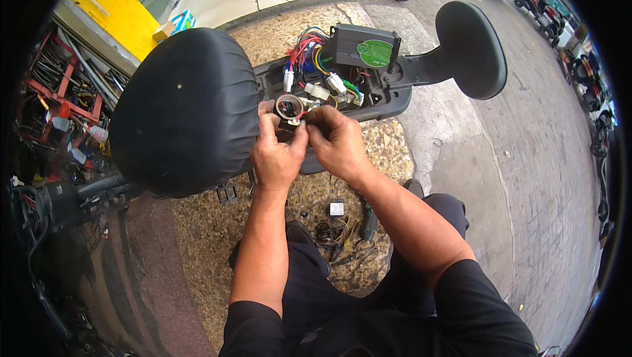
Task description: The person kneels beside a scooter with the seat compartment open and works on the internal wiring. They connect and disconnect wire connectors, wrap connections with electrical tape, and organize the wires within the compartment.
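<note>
Both hands meet over the opened body of a scooter, just right of its black seat point(184, 110). My left hand point(280, 156) is closed in a pinch on a small white wire connector point(294, 122). Close against it, my right hand point(339, 141) pinches a thin red wire point(303, 114) that runs to this connector; its fingertips partly hide the wire. A brownish ring point(280, 98), like a tape roll's core, stands just beyond my left fingers. Farther off lie white plugs point(317, 91) and a bundle of coloured wires point(306, 47), beside a black controller box point(364, 46) with a green label.
A black backrest pad point(471, 51) juts out at the right. On the ground between my feet are a small white box point(337, 209), loose cables point(332, 233) and a dark-handled tool point(368, 224). A red tool rack point(59, 87) stands at the left, near the handlebar point(99, 187).
</note>
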The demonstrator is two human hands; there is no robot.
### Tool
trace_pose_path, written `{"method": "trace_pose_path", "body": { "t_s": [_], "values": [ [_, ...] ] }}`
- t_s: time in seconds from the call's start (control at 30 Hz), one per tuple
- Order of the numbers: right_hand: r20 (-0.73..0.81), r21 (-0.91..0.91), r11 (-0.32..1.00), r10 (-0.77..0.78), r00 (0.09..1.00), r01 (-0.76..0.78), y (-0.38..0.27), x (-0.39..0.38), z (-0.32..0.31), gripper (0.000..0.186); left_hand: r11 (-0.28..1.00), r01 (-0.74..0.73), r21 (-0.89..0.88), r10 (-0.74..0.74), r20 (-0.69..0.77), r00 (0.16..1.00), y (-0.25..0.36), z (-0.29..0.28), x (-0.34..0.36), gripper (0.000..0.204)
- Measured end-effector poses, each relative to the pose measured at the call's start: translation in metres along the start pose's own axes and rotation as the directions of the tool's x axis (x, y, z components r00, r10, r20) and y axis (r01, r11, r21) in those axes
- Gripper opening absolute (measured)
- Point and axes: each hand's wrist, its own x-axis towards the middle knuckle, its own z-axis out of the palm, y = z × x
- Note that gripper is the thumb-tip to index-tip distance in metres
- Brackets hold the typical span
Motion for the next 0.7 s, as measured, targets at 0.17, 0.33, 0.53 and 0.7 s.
{"method": "trace_pose_path", "body": {
  "t_s": [0.17,0.33,0.53,0.7],
  "values": [
    [-0.024,-0.127,0.992,-0.010,1.000,0.007,-0.004,0.011,-0.008,0.014,0.973,-0.205,0.110,0.209,-0.024,0.978,0.000,0.001,0.004,0.034],
    [-0.007,-0.206,0.970,-0.137,0.991,0.132,-0.004,0.017,-0.012,0.015,0.973,-0.224,0.056,0.225,-0.019,0.974,-0.004,0.003,0.003,0.035],
    [-0.026,-0.110,0.990,-0.094,0.995,0.091,-0.009,0.018,-0.013,0.019,0.990,-0.139,0.006,0.139,-0.009,0.990,-0.005,0.004,0.000,0.039],
    [0.072,0.062,0.994,0.082,0.994,-0.087,-0.009,0.026,-0.020,0.031,0.992,-0.126,-0.011,0.126,-0.009,0.992,-0.004,0.001,-0.004,0.038]
  ]
}}
